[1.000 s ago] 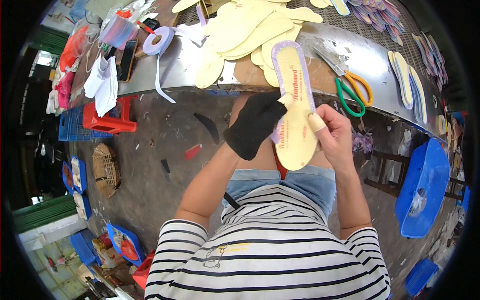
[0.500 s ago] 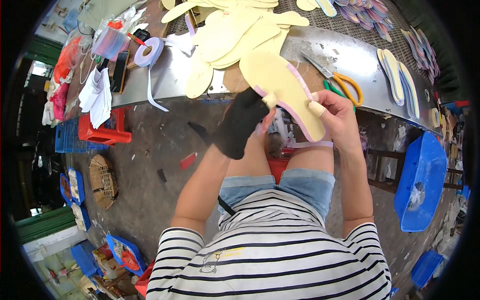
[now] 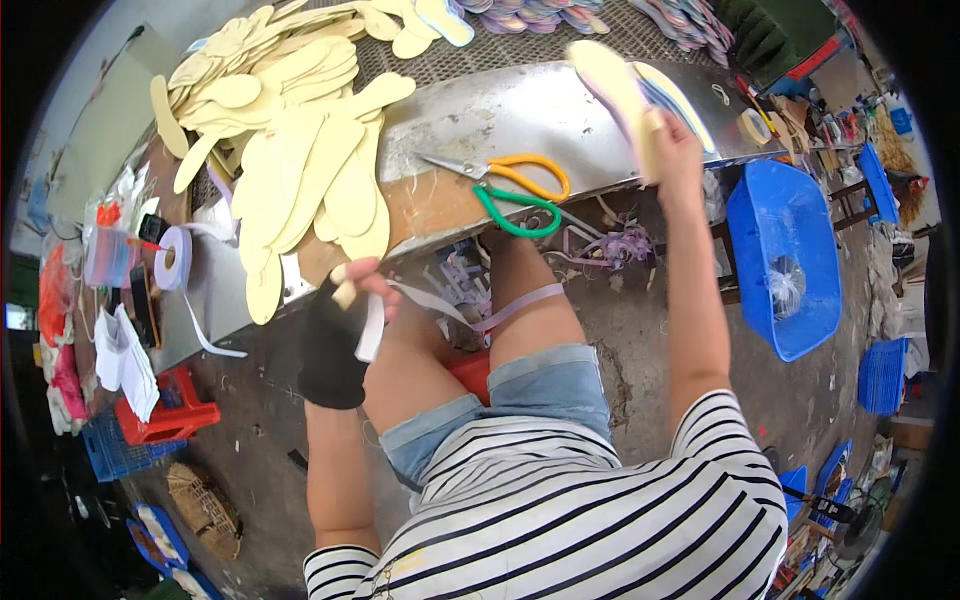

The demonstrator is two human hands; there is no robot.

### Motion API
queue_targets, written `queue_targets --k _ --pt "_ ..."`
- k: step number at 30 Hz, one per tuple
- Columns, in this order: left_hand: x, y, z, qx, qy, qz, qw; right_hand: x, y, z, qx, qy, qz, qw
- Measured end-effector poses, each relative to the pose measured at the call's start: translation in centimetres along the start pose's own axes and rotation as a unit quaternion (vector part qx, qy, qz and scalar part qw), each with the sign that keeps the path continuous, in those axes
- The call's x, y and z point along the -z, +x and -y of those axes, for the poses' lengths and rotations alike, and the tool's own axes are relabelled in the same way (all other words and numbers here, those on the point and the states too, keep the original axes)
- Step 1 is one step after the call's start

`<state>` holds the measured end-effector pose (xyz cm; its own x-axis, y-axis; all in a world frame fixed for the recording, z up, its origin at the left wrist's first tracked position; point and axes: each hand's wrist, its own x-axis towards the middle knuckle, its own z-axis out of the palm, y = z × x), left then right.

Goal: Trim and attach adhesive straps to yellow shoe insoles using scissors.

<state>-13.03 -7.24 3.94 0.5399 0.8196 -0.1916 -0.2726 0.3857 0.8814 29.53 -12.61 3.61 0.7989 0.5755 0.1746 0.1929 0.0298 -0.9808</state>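
Gripping an insole (image 3: pixel 618 88) at 1 o'clock over the worktop (image 3: pixel 520 110) edge, the right hand (image 3: pixel 672 150); the left hand (image 3: pixel 345 320) pinches tape (image 3: pixel 372 330) at 9 o'clock, in open air.

Orange scissors (image 3: pixel 530 172), green scissors (image 3: pixel 515 212) on bench; blue bin (image 3: pixel 785 250) right.

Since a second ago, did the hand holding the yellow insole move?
Yes. The right hand carried the insole away from the lap, up and rightward, past the scissors on the metal table.
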Motion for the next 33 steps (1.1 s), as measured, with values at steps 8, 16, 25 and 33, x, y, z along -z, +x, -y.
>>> queue_targets --k 8,16,25,33 --pt "-2.0 0.1 0.7 -0.109 0.014 -0.011 0.994 10.1 14.0 -4.4 0.192 -0.543 -0.091 0.813" --pt "-3.0 1.9 0.1 -0.011 -0.01 -0.118 0.993 -6.6 -8.2 2.6 0.304 -0.195 0.244 0.9" --pt "-2.4 0.9 0.6 -0.005 -0.095 -0.063 0.994 -17.0 -17.8 6.8 -0.133 0.225 0.507 0.822" --pt "7.0 10.3 -5.4 -0.345 0.579 -0.207 0.71 -17.4 -13.6 0.8 0.149 -0.055 0.264 0.951"
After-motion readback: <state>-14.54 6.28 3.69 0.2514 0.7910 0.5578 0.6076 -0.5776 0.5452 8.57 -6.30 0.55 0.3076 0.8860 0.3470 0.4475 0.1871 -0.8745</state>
